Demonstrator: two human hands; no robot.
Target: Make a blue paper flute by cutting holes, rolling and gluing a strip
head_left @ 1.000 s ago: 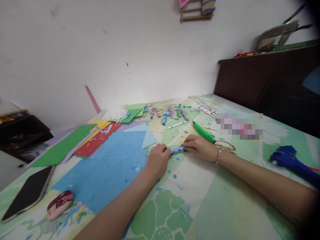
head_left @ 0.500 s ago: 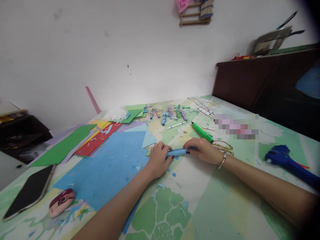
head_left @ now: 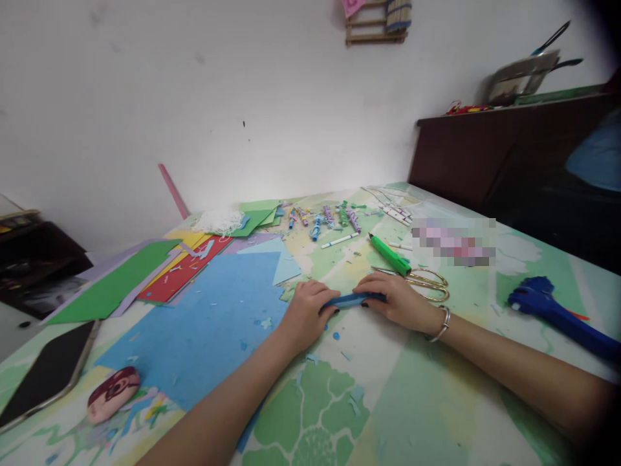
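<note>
A person is leaning both bare forearms over a patterned tablecloth, holding a narrow blue strip level between the hands at the middle of the table. The left hand is pinching the strip's left end, and the right hand is gripping its right end; curled fingers are covering both tips, so whether the strip is folded or rolled is hard to tell. Behind the right hand, gold-handled scissors are lying partly hidden, with a green marker-like tool resting just beyond. On the left, a large blue sheet is disappearing under the left forearm, and a dark phone is running out of view. Small patterned rolls are lying at the far side, their details too small to make out. At right, pixelation is masking a pinkish item.
</note>
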